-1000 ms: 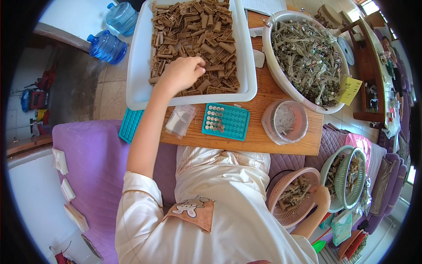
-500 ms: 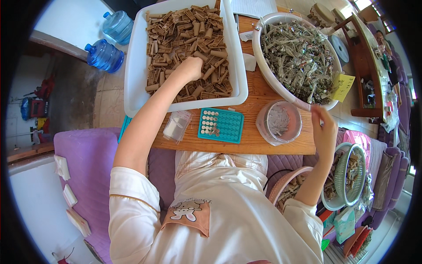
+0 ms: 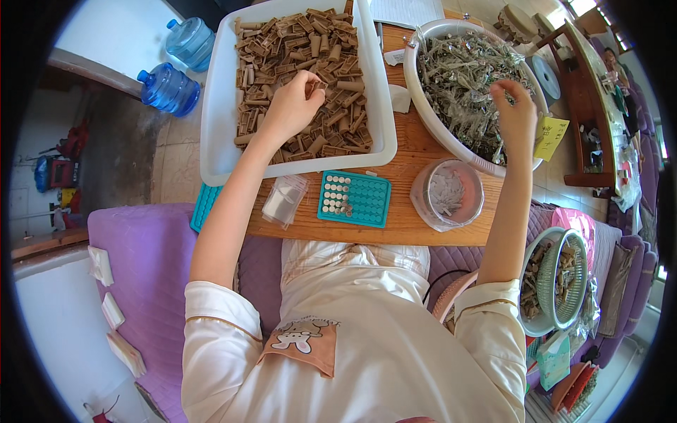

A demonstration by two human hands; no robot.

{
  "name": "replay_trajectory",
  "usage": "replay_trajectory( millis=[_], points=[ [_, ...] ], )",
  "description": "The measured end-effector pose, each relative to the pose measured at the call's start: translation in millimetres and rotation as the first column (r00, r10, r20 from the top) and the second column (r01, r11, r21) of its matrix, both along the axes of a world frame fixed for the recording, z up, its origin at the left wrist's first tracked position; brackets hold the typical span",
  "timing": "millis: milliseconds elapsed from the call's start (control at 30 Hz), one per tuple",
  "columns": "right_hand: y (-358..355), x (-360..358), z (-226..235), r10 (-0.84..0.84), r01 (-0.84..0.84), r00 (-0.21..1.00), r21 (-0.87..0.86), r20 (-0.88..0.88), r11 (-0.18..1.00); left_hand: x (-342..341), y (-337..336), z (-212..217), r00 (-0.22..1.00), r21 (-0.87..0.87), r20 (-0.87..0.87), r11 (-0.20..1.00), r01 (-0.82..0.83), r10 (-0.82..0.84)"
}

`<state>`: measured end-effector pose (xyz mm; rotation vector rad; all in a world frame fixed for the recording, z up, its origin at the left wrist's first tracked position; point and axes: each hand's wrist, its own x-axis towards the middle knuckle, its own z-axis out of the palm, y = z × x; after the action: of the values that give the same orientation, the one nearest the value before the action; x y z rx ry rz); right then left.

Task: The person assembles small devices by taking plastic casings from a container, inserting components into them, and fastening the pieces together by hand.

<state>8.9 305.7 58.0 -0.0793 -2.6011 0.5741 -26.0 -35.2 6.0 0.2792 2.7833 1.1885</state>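
Note:
My left hand (image 3: 295,99) is above a heap of small brown plastic pieces (image 3: 300,53) in a white tray (image 3: 211,134). Its thumb and fingers pinch together on one brown plastic piece, mostly hidden by the fingers. On the right, my right hand (image 3: 515,113) hovers over a round white basin (image 3: 437,132) heaped with small clear plastic packets (image 3: 465,77). Those fingers are bent in toward the thumb, and what they hold, if anything, is too small to make out. Below the tray, a teal grid tray (image 3: 370,201) has small white round pieces (image 3: 335,192) in its left columns.
A tub of white slips (image 3: 448,192) stands near the front edge of the wooden table (image 3: 405,233). Beside the teal tray lie clear bags (image 3: 285,201). A yellow note (image 3: 549,139) sticks to the basin. Green baskets (image 3: 560,275) stand at the right, water jugs (image 3: 169,89) at the left.
My left hand has lifted slightly out of the brown heap with its fingers pinched. My right hand has moved from beside the basin's near rim up over the clear packets.

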Motion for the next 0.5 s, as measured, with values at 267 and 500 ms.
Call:
replay_trajectory(
  millis=[267,500],
  points=[
    [-14,9,62,0.1,-0.55,0.826,-0.756,-0.554,0.355,60,19,36,0.945,0.581,0.301,0.81,-0.077,-0.127],
    [-52,64,61,0.366,-0.527,0.836,-0.787,-0.41,0.321,111,35,41,0.806,0.946,0.322,0.212,-0.247,-0.497]
  ],
)
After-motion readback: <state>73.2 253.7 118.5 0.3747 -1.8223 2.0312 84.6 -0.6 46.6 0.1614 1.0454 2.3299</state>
